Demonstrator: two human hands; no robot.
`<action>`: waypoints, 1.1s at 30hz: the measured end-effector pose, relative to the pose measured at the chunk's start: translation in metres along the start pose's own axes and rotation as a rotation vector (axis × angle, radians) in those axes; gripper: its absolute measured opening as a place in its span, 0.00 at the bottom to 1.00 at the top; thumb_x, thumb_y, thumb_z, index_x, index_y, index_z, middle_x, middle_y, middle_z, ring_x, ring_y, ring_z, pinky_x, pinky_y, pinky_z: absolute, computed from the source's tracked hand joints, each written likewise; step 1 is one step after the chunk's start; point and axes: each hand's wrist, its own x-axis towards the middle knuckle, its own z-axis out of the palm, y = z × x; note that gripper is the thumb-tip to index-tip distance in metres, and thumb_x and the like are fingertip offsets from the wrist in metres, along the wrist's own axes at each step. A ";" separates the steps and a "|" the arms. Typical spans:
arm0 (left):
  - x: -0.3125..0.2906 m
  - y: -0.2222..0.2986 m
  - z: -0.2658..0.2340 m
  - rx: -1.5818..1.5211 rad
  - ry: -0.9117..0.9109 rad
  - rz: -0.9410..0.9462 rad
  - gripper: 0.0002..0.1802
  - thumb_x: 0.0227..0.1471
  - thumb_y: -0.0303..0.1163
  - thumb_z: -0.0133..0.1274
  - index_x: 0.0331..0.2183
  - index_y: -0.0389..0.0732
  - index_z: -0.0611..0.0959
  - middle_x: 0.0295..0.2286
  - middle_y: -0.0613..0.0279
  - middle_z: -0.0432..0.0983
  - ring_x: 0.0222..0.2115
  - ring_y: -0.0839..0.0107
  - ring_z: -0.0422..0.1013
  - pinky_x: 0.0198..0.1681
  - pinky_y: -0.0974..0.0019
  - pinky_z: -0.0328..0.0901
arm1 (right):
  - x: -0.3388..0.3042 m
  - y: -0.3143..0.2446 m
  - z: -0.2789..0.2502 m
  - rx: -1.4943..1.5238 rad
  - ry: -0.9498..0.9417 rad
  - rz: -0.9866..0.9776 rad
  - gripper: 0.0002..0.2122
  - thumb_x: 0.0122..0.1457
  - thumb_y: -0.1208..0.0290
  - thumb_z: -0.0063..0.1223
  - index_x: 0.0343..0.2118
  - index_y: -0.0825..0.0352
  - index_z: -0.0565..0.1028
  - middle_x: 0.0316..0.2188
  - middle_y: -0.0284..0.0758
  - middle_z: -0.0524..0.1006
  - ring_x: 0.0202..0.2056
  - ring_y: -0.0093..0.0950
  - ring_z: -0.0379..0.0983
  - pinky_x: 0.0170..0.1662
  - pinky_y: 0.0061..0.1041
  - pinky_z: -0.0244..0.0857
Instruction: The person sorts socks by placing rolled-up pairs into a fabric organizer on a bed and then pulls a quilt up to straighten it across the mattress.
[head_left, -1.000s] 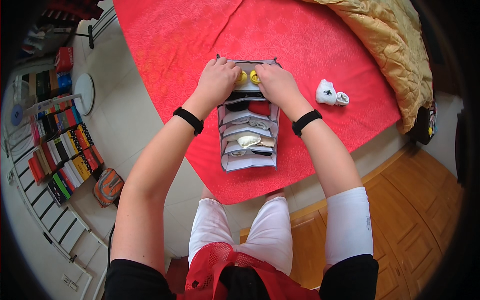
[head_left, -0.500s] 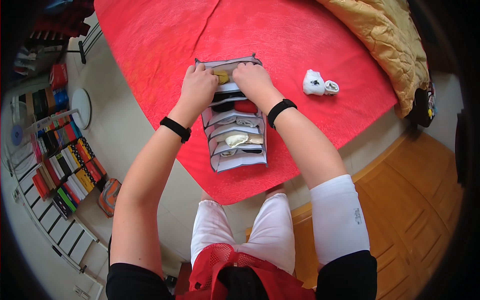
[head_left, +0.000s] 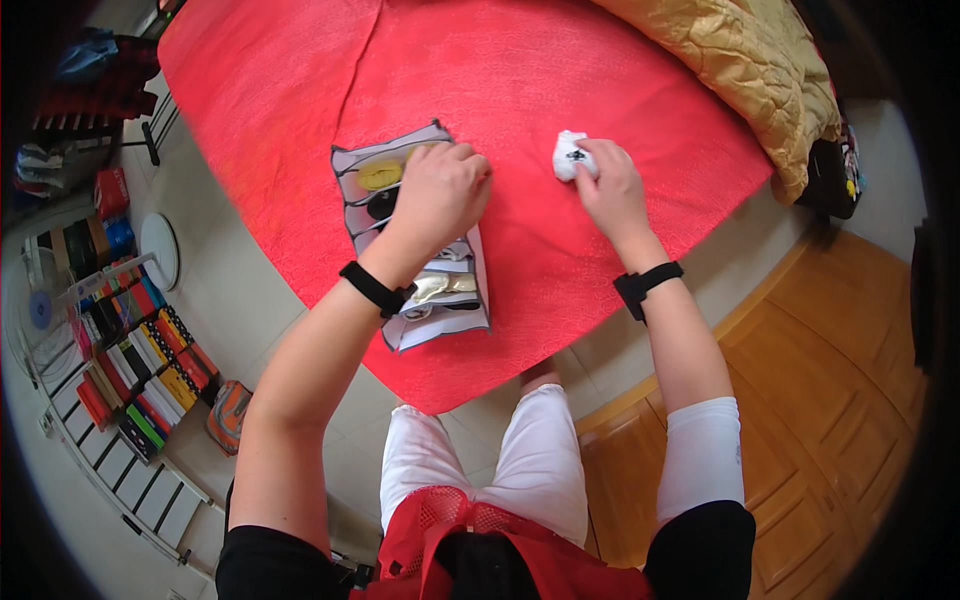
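My right hand grips the near side of a white rolled sock with a dark mark, lying on the red bedspread; its fingers and thumb are round the sock's edge. My left hand hovers over the right side of a grey-and-white divided fabric storage box. Its fingers curl downward, with the tips hidden. In the box's far compartment lies a yellow rolled sock, with a black sock in the one below. Nearer compartments hold a cream sock and others. My left hand and forearm cover the middle ones.
The red bedspread covers the bed under the box. A gold quilt is bunched at the far right. On the left stand a rack of books, a round white stand and an orange-grey bag. Wooden panelling lies to the right.
Both hands have left the box's far compartment. My right hand has moved right onto the white sock; my left hand has drifted right. The box now appears tilted and farther left.
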 end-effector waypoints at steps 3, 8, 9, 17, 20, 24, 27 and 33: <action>0.015 0.035 0.026 -0.081 -0.103 -0.053 0.06 0.51 0.33 0.59 0.30 0.42 0.86 0.30 0.59 0.78 0.36 0.57 0.74 0.40 0.55 0.65 | -0.025 0.050 -0.026 -0.095 -0.013 0.189 0.19 0.53 0.77 0.59 0.49 0.68 0.73 0.47 0.45 0.76 0.50 0.45 0.72 0.54 0.40 0.67; 0.036 0.062 0.078 -0.140 -0.233 -0.156 0.17 0.51 0.37 0.61 0.41 0.38 0.83 0.38 0.49 0.78 0.43 0.50 0.74 0.48 0.51 0.68 | -0.048 0.095 -0.039 -0.171 -0.120 0.342 0.33 0.50 0.74 0.65 0.61 0.66 0.66 0.55 0.46 0.72 0.56 0.46 0.68 0.59 0.41 0.64; 0.042 0.067 0.086 -0.143 -0.242 -0.148 0.17 0.51 0.37 0.61 0.41 0.38 0.83 0.38 0.49 0.78 0.43 0.50 0.74 0.48 0.51 0.68 | -0.050 0.102 -0.040 -0.173 -0.117 0.354 0.33 0.50 0.74 0.65 0.61 0.66 0.66 0.55 0.46 0.72 0.56 0.46 0.68 0.59 0.41 0.64; 0.072 0.073 0.139 -0.086 -0.361 -0.471 0.37 0.51 0.47 0.62 0.54 0.32 0.71 0.48 0.37 0.74 0.49 0.44 0.73 0.51 0.50 0.69 | -0.046 0.122 -0.023 -0.079 -0.153 0.319 0.34 0.48 0.74 0.66 0.61 0.65 0.66 0.57 0.45 0.71 0.58 0.45 0.67 0.61 0.40 0.64; 0.079 0.071 0.154 -0.186 -0.373 -0.579 0.36 0.50 0.48 0.63 0.50 0.30 0.71 0.46 0.37 0.74 0.47 0.43 0.74 0.48 0.48 0.71 | -0.042 0.124 -0.014 0.001 -0.168 0.276 0.34 0.48 0.75 0.66 0.61 0.66 0.67 0.58 0.44 0.71 0.58 0.44 0.67 0.60 0.40 0.64; 0.084 0.062 0.175 -0.261 -0.323 -0.593 0.37 0.49 0.49 0.65 0.49 0.30 0.72 0.46 0.35 0.74 0.46 0.42 0.74 0.48 0.49 0.71 | -0.037 0.123 0.003 0.087 -0.213 0.280 0.31 0.50 0.74 0.64 0.60 0.65 0.69 0.57 0.44 0.72 0.56 0.45 0.69 0.59 0.40 0.66; 0.087 0.072 0.179 -0.324 -0.341 -0.639 0.38 0.47 0.50 0.67 0.47 0.29 0.74 0.46 0.34 0.73 0.45 0.41 0.74 0.47 0.50 0.71 | -0.041 0.123 0.009 0.055 -0.189 0.328 0.26 0.51 0.75 0.63 0.56 0.65 0.72 0.51 0.45 0.75 0.51 0.47 0.72 0.55 0.42 0.68; 0.072 0.090 0.168 -0.396 -0.155 -0.613 0.34 0.44 0.41 0.71 0.46 0.29 0.76 0.37 0.43 0.80 0.39 0.52 0.79 0.43 0.56 0.72 | -0.059 0.111 0.005 0.109 -0.194 0.392 0.20 0.50 0.76 0.61 0.48 0.66 0.73 0.43 0.47 0.75 0.45 0.51 0.73 0.48 0.45 0.69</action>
